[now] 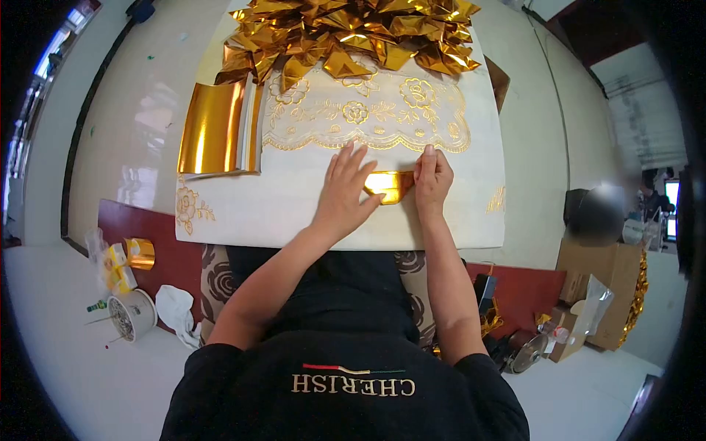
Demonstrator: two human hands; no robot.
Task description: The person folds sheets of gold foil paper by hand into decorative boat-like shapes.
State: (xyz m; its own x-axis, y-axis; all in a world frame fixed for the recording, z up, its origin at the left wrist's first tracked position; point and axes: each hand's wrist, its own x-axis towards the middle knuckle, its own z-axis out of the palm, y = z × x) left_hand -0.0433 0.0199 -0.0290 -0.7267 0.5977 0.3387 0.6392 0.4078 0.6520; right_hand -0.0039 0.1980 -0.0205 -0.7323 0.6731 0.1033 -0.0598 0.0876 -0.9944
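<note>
the right hand (432, 180) has thumb and fingers pinched on the 3 o'clock end of a folded gold strip (390, 189). the left hand (346, 192) lies over its 9 o'clock end, fingers spread wide, thumb touching the strip. the strip is near the near edge of the table (283, 234), between both hands.

from the strip, bare white cover runs to the near edge at 6 o'clock, a short way off; more of it stretches to the side edge at 3 o'clock, with a gold pattern near that edge. at 12 o'clock a gold flower pattern begins just past the fingertips.

a stack of shiny gold sheets (209, 128) takes up the 10 o'clock side, and a heap of crumpled gold foil (353, 37) blocks the far side at 12. well off the table are a bucket (132, 316) at 8, a cardboard box (607, 279) at 4 and a pot (528, 351) at 5.

the left forearm slants in from about 7; the right comes up steeply from 5.
</note>
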